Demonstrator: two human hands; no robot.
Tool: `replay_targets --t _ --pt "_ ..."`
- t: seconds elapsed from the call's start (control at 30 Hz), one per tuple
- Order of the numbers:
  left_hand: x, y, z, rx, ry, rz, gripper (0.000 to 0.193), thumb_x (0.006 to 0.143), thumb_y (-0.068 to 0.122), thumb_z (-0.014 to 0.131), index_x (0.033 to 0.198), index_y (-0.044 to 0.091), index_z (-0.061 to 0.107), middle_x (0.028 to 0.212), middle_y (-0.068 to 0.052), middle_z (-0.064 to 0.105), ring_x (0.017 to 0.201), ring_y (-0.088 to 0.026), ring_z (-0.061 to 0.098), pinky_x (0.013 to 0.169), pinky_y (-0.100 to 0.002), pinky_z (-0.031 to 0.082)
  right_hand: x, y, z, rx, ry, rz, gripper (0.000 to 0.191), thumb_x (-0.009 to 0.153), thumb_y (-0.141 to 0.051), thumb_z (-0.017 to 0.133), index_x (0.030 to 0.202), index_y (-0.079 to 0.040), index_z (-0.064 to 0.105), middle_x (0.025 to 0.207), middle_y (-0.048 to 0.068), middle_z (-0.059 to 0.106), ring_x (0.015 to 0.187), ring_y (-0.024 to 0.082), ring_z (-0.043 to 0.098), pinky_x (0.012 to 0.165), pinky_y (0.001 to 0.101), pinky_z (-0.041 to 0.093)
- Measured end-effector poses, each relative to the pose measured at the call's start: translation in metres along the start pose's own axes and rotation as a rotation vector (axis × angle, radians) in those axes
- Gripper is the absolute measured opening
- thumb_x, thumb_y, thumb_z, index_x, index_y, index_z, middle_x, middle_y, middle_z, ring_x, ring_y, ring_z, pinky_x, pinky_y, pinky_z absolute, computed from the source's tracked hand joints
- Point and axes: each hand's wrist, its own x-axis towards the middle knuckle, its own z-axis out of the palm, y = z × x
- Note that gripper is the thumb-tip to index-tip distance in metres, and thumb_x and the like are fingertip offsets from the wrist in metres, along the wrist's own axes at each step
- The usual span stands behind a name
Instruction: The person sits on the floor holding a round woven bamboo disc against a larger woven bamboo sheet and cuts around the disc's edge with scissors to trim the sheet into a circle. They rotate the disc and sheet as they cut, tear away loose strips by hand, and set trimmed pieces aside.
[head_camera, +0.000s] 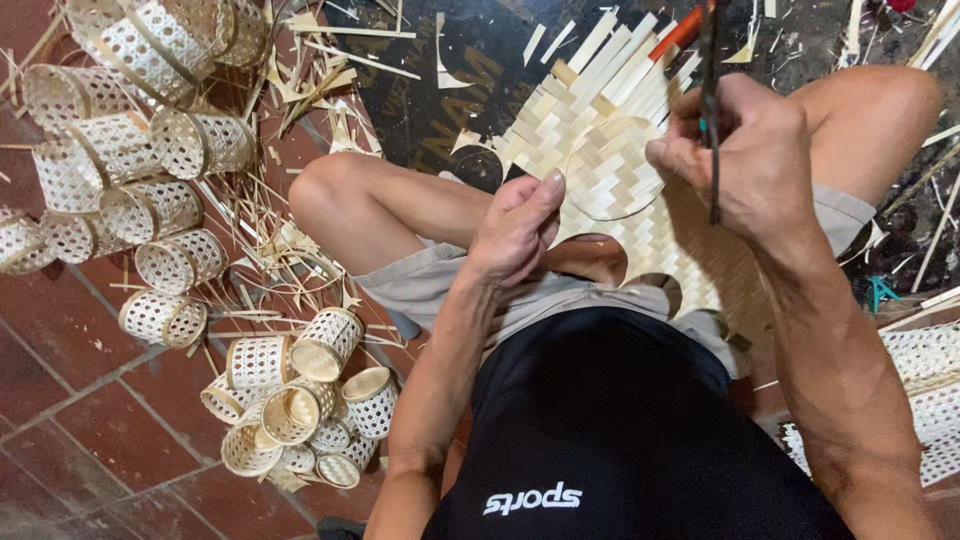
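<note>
Both hands work over the lap: the left hand (515, 228) presses its thumb on a woven bamboo mat (600, 150), while the right hand (745, 150) is closed around a thin dark tool (711, 110). Beyond them, small woven cylinder baskets (300, 400) and bamboo slivers (290, 250) litter the red tile floor (70, 400).

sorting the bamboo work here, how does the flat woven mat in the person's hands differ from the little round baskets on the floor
The woven mat is a flat sheet of wide, closely packed strips; the round baskets are small open cylinders with a lacy, holed weave. The mat rests across the person's lap, steadied by the left hand while the right hand holds a dark tool; the baskets lie untouched in heaps on the tiled floor. Both are pale bamboo.
</note>
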Motion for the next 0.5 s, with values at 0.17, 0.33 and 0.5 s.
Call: replay_targets --t 0.17,0.33,0.5 --pt "-0.002 -0.001 0.001 -0.091 -0.025 -0.004 0.033 0.109 0.031 0.059 0.085 0.008 0.060 0.077 0.008 0.045 0.068 -0.001 0.036 0.059 -0.023 0.031 0.005 -0.008 -0.010 0.268 -0.105 0.060 0.031 0.085 -0.016 0.085 0.104 0.001 0.067 0.082 0.000 0.066 0.071 0.005 0.061 0.062 0.0216 0.048" --pt "-0.002 -0.004 0.004 -0.101 -0.004 -0.105 0.031 0.102 0.031 0.058 0.091 0.003 0.064 0.083 0.003 0.059 0.075 -0.004 0.049 0.068 -0.023 0.042 0.009 -0.007 -0.007 0.108 -0.144 0.128 0.028 0.084 -0.017 0.085 0.098 0.001 0.068 0.079 0.003 0.065 0.065 0.008 0.060 0.056 0.0255 0.046" --pt "-0.003 -0.010 -0.003 -0.139 -0.136 -0.103 0.036 0.112 0.030 0.062 0.089 0.003 0.062 0.069 0.006 0.051 0.053 -0.001 0.039 0.044 -0.021 0.031 0.008 0.009 0.009 -0.154 -0.076 0.091 0.033 0.086 -0.021 0.089 0.092 0.001 0.066 0.078 0.007 0.066 0.066 0.012 0.060 0.055 0.0301 0.047"
